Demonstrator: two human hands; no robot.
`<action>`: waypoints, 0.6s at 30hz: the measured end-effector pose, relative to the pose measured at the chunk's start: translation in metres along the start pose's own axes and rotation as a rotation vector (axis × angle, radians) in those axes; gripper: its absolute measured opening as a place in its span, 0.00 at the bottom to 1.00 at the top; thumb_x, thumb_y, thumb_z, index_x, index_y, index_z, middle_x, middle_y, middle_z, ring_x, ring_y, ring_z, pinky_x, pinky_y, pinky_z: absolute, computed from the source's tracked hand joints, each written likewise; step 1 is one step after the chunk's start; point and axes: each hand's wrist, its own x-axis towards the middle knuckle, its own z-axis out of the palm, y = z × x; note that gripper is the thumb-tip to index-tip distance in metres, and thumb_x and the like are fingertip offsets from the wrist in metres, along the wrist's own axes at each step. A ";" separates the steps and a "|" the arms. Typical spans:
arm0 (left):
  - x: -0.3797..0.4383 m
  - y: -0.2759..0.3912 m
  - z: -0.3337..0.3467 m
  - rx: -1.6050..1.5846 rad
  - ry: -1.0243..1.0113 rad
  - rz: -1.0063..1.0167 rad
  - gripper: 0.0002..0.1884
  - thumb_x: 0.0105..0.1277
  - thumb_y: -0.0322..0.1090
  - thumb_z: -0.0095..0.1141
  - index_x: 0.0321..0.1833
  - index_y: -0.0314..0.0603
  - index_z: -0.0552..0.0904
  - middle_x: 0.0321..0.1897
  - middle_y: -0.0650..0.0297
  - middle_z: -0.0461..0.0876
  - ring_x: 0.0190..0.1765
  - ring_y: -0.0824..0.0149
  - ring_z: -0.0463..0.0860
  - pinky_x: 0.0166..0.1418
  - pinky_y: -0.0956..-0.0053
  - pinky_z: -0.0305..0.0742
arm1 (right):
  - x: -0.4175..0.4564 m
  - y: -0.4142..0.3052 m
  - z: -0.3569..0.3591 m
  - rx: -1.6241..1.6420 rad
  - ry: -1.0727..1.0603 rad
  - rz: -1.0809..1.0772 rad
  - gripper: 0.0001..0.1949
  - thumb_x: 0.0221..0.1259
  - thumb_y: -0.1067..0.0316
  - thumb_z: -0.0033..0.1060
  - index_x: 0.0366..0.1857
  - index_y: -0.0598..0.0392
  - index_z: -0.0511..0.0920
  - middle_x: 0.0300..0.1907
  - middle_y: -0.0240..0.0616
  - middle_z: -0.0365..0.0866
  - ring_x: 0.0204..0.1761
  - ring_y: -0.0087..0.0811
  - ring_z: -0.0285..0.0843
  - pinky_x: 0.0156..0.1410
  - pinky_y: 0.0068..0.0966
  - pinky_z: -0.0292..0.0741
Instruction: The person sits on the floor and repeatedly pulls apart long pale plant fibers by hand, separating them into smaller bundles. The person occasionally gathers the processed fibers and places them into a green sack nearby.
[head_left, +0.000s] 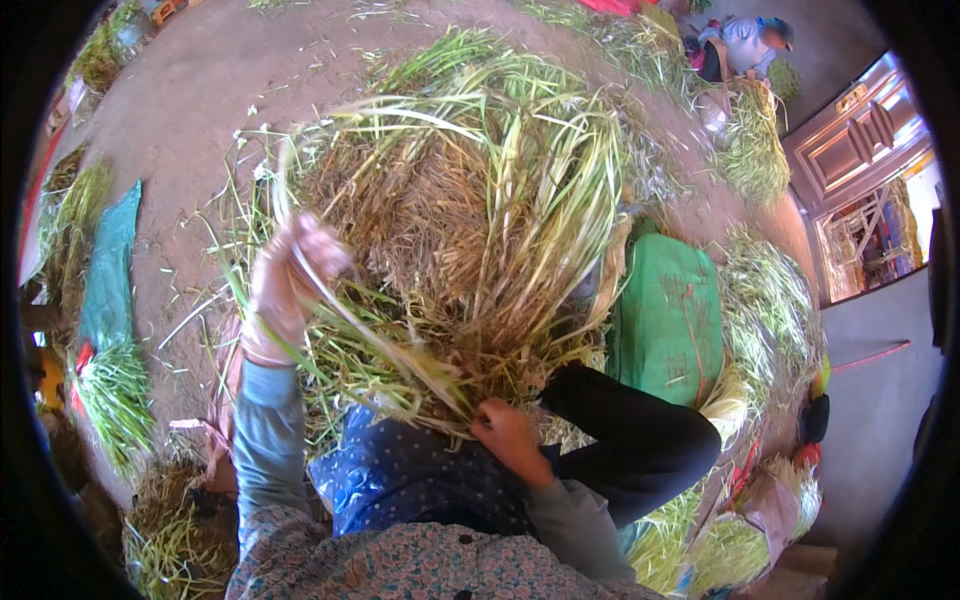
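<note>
My left hand (292, 277), in a pale thin glove and blurred, is raised at the left with long stalks (382, 345) in its grip. These run down towards my lap, where my right hand (514, 439), bare, pinches their lower ends with curled fingers. Before me lies a large heap of long green stalks (555, 165) with dry brown roots and stems (420, 202) in its middle. Small white flowers or tufts (261, 171) show at the heap's left edge. A blue dotted apron (427, 472) covers my lap beneath the hands.
A green woven sack (667, 319) stands close by my right knee (675, 442). Stalk bundles (772, 315) line the right; a tied green bundle (116, 394) and a teal sheet (111, 262) lie left. Another person (742, 49) sits at upper right near a panelled door (855, 150).
</note>
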 end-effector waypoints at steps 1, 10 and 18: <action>0.006 0.012 0.003 -0.040 -0.074 0.032 0.15 0.71 0.43 0.49 0.42 0.35 0.76 0.22 0.62 0.79 0.25 0.68 0.81 0.28 0.78 0.79 | -0.008 0.008 -0.007 -0.068 -0.041 0.060 0.08 0.55 0.65 0.61 0.32 0.57 0.76 0.29 0.46 0.75 0.30 0.49 0.75 0.33 0.39 0.71; 0.013 0.023 0.031 -0.063 -0.244 0.048 0.19 0.73 0.40 0.46 0.59 0.32 0.72 0.10 0.76 0.63 0.13 0.82 0.61 0.16 0.85 0.60 | 0.118 -0.099 -0.047 0.338 0.406 -0.467 0.29 0.55 0.53 0.66 0.56 0.60 0.70 0.46 0.51 0.81 0.44 0.41 0.82 0.49 0.40 0.80; 0.027 0.037 0.018 -0.048 -0.175 0.028 0.19 0.73 0.35 0.44 0.60 0.27 0.69 0.17 0.67 0.71 0.19 0.73 0.69 0.25 0.78 0.69 | 0.089 -0.102 0.010 1.127 -0.424 -0.015 0.21 0.70 0.52 0.48 0.54 0.60 0.72 0.23 0.31 0.74 0.18 0.17 0.67 0.23 0.19 0.67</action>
